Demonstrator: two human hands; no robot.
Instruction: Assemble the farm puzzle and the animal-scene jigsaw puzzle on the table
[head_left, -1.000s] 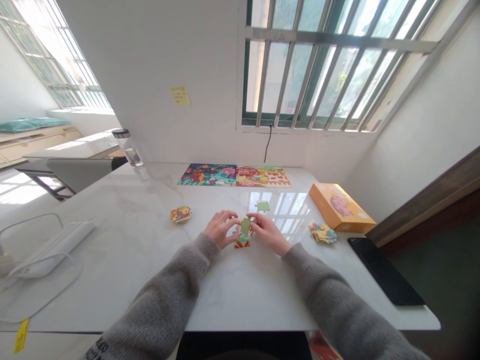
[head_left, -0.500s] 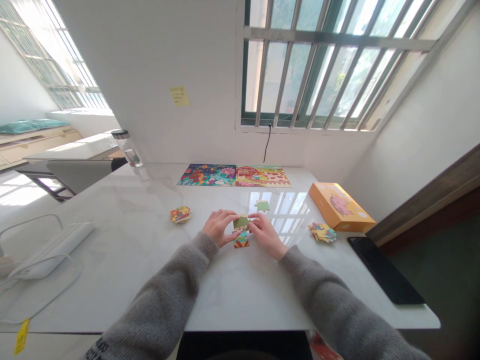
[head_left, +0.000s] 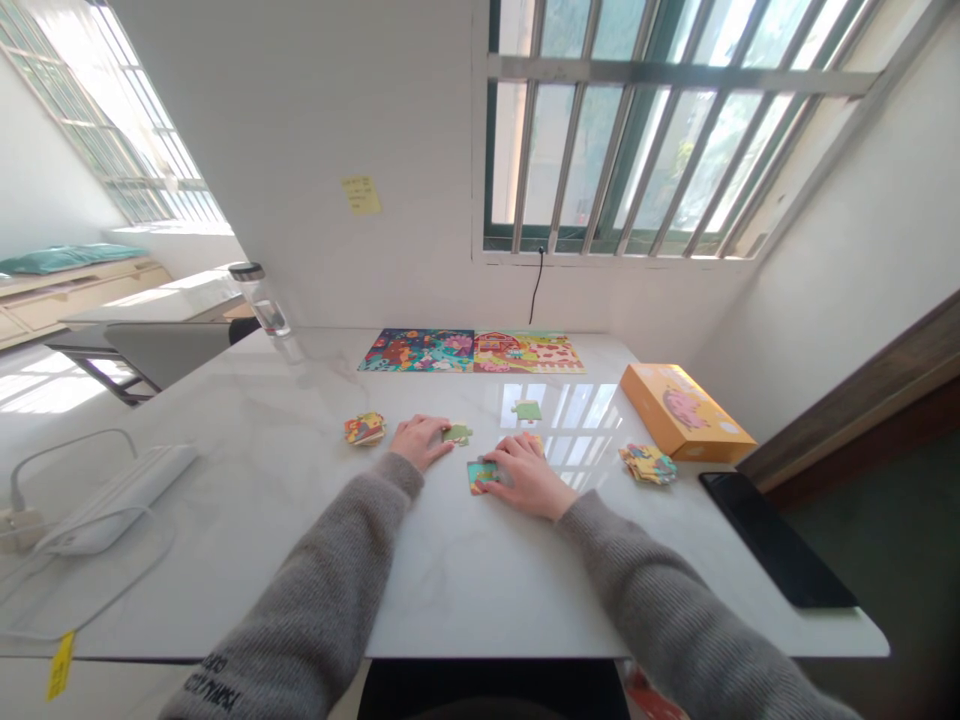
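Under right hand (flat), jigsaw piece

Tabletop: white marble-look stone, polished, glossy w/ window reflections.
Jigsaw pcs: printed cardboard, matt.
Box: orange card, smooth, slight sheen.
Sleeves: grey knit, fuzzy, rough.
Bottle: clear, glass or plastic, can't tell.
Window bars: painted metal, smooth.
Note: yellow paper, matt.
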